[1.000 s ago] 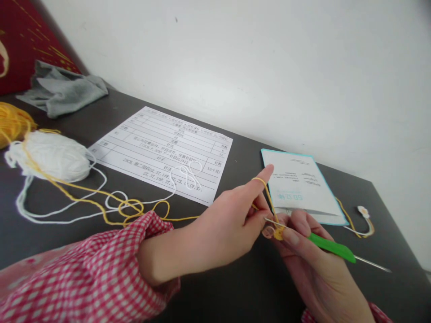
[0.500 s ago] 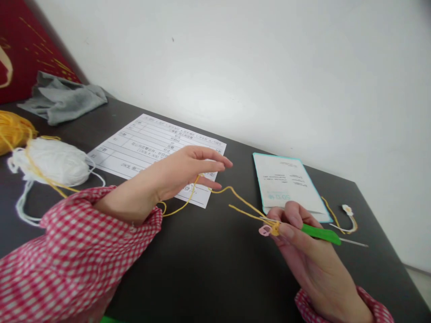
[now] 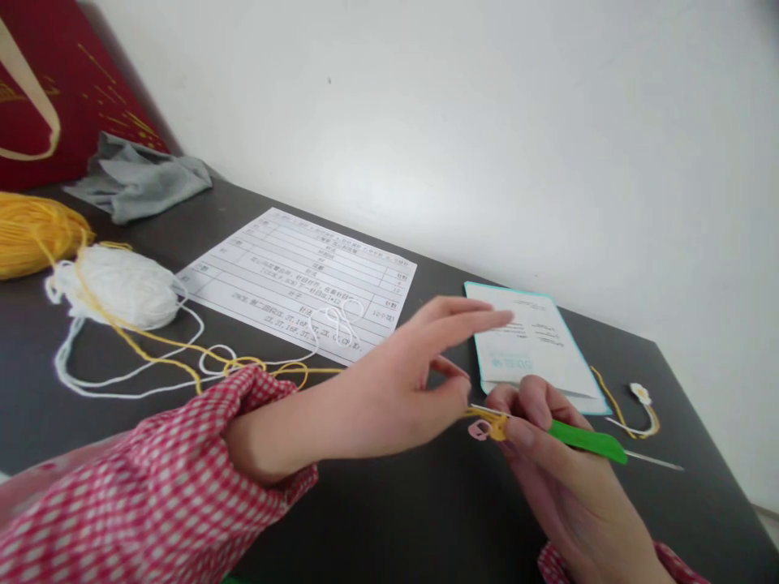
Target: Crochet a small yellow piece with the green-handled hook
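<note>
My right hand [image 3: 565, 462] grips a crochet hook [image 3: 587, 442] by its green handle, the bare metal end pointing right. Between its fingertips is a small yellow crochet piece [image 3: 497, 427], and a pink stitch marker [image 3: 479, 430] hangs from it. Close beside the hook tip, my left hand [image 3: 389, 389] pinches yellow yarn [image 3: 473, 412] with thumb and forefinger, its other fingers stretched out to the right. More of this yarn trails left behind the left wrist.
Behind my left arm lie a white yarn ball [image 3: 131, 288], a yellow yarn ball [image 3: 36, 235] and loose strands. A printed sheet [image 3: 304, 268], a white packet [image 3: 523, 341], a small crocheted flower [image 3: 640, 394], a grey cloth [image 3: 146, 182] and a red bag [image 3: 73, 89] surround the hands.
My left hand has moved right, from over the printed sheet to the hook, and its thumb and forefinger have closed on the yarn. My right hand keeps its grip. The view has shifted slightly.
</note>
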Demonstrator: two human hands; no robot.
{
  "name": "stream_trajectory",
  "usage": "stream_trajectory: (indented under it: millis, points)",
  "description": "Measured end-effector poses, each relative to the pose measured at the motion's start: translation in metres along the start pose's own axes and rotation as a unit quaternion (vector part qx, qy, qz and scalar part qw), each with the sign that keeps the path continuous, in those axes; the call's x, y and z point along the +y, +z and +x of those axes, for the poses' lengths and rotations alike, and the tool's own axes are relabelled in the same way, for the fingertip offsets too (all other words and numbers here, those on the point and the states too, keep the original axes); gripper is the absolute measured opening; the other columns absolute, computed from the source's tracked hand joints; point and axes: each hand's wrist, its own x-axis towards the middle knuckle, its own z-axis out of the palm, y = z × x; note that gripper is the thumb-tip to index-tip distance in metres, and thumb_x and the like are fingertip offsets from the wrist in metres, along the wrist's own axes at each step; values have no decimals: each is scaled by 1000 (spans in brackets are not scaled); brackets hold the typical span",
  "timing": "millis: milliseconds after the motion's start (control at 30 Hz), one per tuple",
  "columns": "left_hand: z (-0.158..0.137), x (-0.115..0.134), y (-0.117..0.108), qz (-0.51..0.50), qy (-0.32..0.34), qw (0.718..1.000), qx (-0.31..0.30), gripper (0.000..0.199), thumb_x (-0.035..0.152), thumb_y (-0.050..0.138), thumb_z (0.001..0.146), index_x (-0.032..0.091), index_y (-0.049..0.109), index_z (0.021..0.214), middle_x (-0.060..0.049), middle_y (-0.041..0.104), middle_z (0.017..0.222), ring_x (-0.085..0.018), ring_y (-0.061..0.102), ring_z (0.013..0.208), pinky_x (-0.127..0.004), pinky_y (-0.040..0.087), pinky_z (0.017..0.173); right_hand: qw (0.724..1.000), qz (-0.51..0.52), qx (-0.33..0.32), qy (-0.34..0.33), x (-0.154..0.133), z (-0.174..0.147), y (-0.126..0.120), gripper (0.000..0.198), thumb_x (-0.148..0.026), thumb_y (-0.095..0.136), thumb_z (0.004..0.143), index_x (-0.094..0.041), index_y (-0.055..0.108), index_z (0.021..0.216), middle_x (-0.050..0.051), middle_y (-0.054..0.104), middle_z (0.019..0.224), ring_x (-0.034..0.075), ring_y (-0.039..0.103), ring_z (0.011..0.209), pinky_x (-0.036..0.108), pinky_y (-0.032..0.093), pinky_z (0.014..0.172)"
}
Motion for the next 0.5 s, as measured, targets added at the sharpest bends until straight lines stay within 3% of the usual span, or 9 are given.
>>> stream_trajectory:
  millis: [100,233,333,500]
  points:
    - [-2,-4,8,-205,-45,977,-45,60,1,55,83,20,56,140,-13,53,146,-23,56,127,-28,59,78,1000,9,-7,5,1,-1,1,32,-19,90,67,-22,59,63,-3,68,70,12,65,67,20,56,68]
    - [-2,-7,5,-374,-92,920,-71,57,-1,66,78,27,67,127,-8,56,146,-25,50,133,-24,57,74,999,24,-16,19,1,-3,1,32,-20,91,67,-22,59,64,-2,68,71,12,63,68,21,55,68]
    - [-1,-6,4,-408,-110,903,-77,56,0,73,74,29,73,122,-8,58,143,-26,52,127,-26,57,76,999,37,-22,18,0,-5,2,32,-20,90,68,-22,59,64,-2,68,71,12,63,68,21,54,68]
    - [-2,-8,5,-385,-95,917,-51,57,8,84,72,33,73,122,-7,58,141,-26,48,130,-26,54,78,999,38,-27,4,2,-6,3,31,-20,89,69,-22,58,65,-3,67,70,11,61,69,20,54,68]
